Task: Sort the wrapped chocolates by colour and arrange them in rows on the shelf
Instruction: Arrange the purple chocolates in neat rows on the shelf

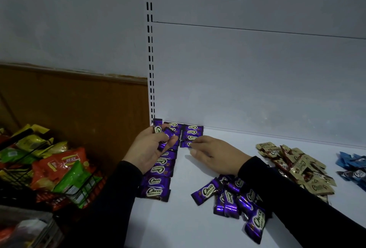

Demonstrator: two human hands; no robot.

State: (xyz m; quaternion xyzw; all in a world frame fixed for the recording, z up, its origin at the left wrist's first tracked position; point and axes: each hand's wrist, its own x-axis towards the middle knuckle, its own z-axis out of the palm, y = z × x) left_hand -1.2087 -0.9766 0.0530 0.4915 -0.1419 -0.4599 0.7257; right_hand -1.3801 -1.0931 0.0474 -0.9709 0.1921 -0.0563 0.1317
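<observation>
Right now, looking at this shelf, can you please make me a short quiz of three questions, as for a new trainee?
1. True or false: the left hand holds several purple chocolates.
2. Which colour of chocolates is being laid in rows? A) gold B) purple C) blue
3. Fill in: the right hand touches the front chocolate of the ____ purple row, counted from the shelf's left edge.

Key
1. True: its fingers curl round a small bunch.
2. B: the gold pile and the blue pile lie unsorted to the right, and the loose purple pile waits near the front.
3. second
</observation>
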